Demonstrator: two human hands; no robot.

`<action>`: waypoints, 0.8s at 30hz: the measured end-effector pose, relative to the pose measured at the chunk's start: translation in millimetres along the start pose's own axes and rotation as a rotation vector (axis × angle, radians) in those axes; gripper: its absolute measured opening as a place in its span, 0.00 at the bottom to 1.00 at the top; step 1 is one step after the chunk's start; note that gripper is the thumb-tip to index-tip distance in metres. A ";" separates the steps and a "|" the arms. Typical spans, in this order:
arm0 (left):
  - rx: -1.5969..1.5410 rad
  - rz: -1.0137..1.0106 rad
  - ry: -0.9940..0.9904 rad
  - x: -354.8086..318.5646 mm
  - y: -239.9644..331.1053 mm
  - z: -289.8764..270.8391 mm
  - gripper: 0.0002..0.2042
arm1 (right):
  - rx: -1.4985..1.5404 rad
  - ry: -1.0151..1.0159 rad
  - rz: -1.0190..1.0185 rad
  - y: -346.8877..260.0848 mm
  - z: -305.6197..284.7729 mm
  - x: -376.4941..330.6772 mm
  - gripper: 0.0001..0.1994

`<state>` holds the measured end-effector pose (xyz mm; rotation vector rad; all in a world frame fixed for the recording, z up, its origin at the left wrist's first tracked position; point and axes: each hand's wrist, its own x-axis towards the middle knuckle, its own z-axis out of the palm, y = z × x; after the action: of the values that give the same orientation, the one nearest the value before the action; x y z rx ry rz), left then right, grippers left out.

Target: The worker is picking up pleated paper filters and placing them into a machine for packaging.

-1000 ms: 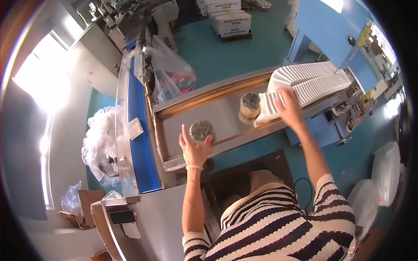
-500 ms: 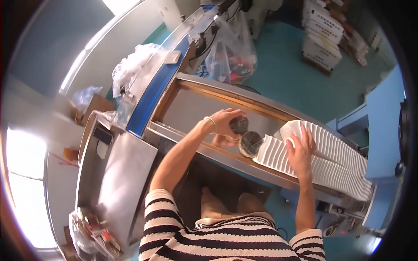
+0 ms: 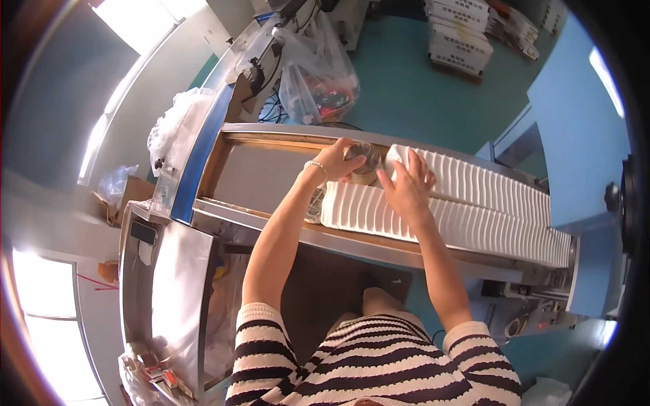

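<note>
Two long rows of thin white pieces, standing on edge and packed face to face, lie in a wood-lined metal trough; I see a near row [image 3: 379, 210] and a far row [image 3: 474, 177]. My left hand [image 3: 333, 162] curls around a round, shiny, dark-topped cylinder [image 3: 365, 157] at the left end of the far row. A second shiny round cylinder [image 3: 314, 204] sits against the near row's end, partly hidden behind my left forearm. My right hand [image 3: 409, 183] rests with fingers spread on the left end of the far row.
The trough's grey bed [image 3: 254, 172] shows to the left, ending at a blue strip [image 3: 200, 159]. Beyond the trough hangs a clear plastic bag [image 3: 318, 74]. White boxes [image 3: 460, 40] are stacked on the far floor. A blue machine housing [image 3: 582, 149] stands at the right.
The white rows and both cylinders appear further left in view, partly because the view has shifted. My left hand and its cylinder are now close against the far row, nearer my right hand.
</note>
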<state>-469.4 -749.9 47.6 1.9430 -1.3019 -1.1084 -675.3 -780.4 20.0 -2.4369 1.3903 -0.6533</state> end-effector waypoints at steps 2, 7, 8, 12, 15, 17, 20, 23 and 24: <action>0.049 -0.008 -0.030 -13.4 22.6 8.2 0.25 | 0.006 0.089 -0.053 2.9 2.8 -6.5 0.26; 0.011 0.507 0.556 -60.5 -11.1 24.3 0.12 | 0.209 0.243 -0.282 7.3 -42.8 -73.6 0.17; 0.298 0.560 0.842 -80.7 -9.9 26.0 0.08 | 0.277 0.307 -0.285 13.4 -48.9 -92.8 0.14; 0.224 0.062 0.928 -148.0 -62.2 57.5 0.09 | 0.213 0.456 -0.155 56.1 -81.2 -165.9 0.11; 0.151 0.060 0.891 -152.8 -88.2 59.4 0.16 | 0.184 0.514 0.012 79.3 -97.2 -183.0 0.14; 0.098 -0.005 0.841 -143.8 -90.7 42.0 0.21 | 0.134 0.522 0.030 85.4 -108.2 -176.6 0.20; -0.206 0.011 0.809 -111.5 -108.3 21.9 0.23 | 0.080 0.523 0.080 94.6 -109.6 -163.9 0.26; -0.527 0.079 0.619 -86.3 -103.5 14.1 0.22 | -0.027 0.601 0.180 108.6 -105.9 -157.5 0.27; -0.677 0.115 0.528 -78.3 -107.8 8.6 0.23 | -0.050 0.635 0.210 117.9 -103.0 -156.9 0.26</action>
<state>-440.8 -636.2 -16.5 1.4751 -0.6281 -0.7609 -884.0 -705.4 18.3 -2.1561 1.8644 -1.4304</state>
